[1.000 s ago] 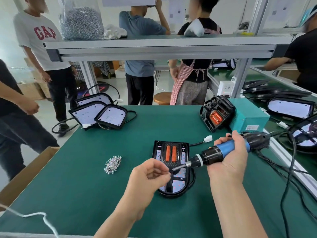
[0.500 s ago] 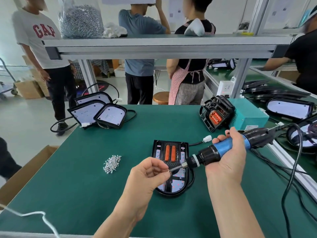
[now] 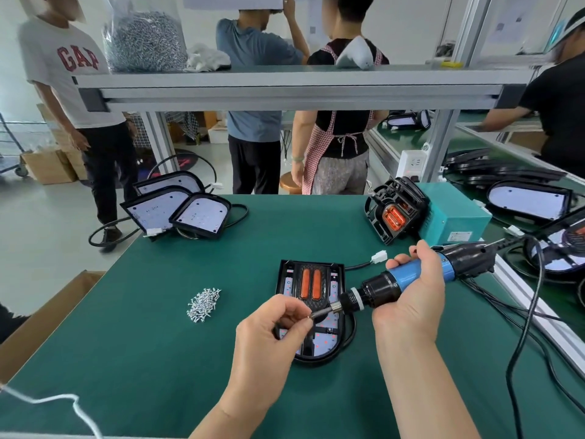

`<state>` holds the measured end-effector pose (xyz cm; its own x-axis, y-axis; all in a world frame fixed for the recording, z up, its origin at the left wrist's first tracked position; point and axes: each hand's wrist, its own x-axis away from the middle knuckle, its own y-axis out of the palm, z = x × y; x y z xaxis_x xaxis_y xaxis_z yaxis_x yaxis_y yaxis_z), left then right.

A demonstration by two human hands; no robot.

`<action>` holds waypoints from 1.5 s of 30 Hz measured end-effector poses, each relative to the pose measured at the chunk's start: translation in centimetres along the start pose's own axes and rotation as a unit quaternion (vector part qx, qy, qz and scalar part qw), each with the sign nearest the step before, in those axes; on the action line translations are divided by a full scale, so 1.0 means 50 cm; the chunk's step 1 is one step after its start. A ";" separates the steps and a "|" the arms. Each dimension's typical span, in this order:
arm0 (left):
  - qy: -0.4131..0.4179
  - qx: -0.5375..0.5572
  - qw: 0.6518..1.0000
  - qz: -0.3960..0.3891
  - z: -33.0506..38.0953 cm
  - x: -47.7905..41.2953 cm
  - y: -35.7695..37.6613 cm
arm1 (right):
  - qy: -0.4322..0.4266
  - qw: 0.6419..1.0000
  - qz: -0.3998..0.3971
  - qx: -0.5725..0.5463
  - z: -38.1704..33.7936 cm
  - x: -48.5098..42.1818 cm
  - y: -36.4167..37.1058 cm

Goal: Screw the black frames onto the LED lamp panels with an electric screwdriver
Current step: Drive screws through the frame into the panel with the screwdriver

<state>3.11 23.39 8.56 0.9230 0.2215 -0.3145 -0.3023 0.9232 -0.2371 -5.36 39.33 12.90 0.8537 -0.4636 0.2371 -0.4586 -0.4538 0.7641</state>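
At the far left of the green bench lie three LED lamp panels (image 3: 177,213) without frames, overlapping each other. Nearer is one pile of loose screws (image 3: 204,305), too many to count. They look tiny, light and slippery, so it is best to take one by the head between two fingertips.

The left hand (image 3: 272,331) has its fingers curled, and thumb and forefinger pinch what I take for a screw (image 3: 308,317) at the tip of the bit. Under it lies flat one panel with its black frame (image 3: 311,274) on top. The frame seems stiff, light plastic. I would steady it by the rim, not by the LED face, which looks fragile.

The right hand (image 3: 411,299) grips the blue barrel of the one electric screwdriver (image 3: 376,293), and its cable may pull on it. Behind, one more framed lamp (image 3: 394,213) leans on a teal box (image 3: 456,217).
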 end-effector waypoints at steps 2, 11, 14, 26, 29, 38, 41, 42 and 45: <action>0.010 -0.021 1.000 -0.001 0.003 0.000 -0.001 | 0.003 1.000 0.000 -0.005 0.001 -0.003 0.000; -0.077 -0.136 0.987 0.042 -0.028 -0.012 -0.032 | -0.009 1.000 -0.010 -0.007 -0.002 -0.017 0.020; -0.212 -0.191 0.958 -0.032 -0.049 -0.026 -0.031 | -0.040 0.999 -0.026 0.017 0.003 -0.017 0.029; -0.234 -0.209 0.946 -0.078 -0.054 -0.036 0.028 | -0.115 0.980 -0.132 0.090 0.052 0.012 0.071; -0.226 -0.216 0.947 -0.076 -0.055 -0.031 0.031 | -0.124 0.977 -0.138 0.102 0.061 0.011 0.070; -0.206 -0.218 0.951 -0.071 -0.052 -0.027 0.034 | -0.119 0.973 -0.152 0.125 0.080 0.004 0.069; -0.205 -0.215 0.953 -0.070 -0.052 -0.026 0.034 | -0.113 0.973 -0.158 0.125 0.082 0.005 0.072; -0.204 -0.213 0.953 -0.069 -0.052 -0.026 0.033 | -0.112 0.973 -0.160 0.124 0.082 0.005 0.073; -0.206 -0.210 0.953 -0.068 -0.054 -0.026 0.034 | -0.116 0.969 -0.174 0.130 0.084 0.008 0.077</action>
<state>0.75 23.84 6.09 0.9496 0.2925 0.1127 -0.1615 0.7646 -0.6239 -7.82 34.19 13.41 0.9035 -0.3923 -0.1725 -0.2245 -0.7761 0.5893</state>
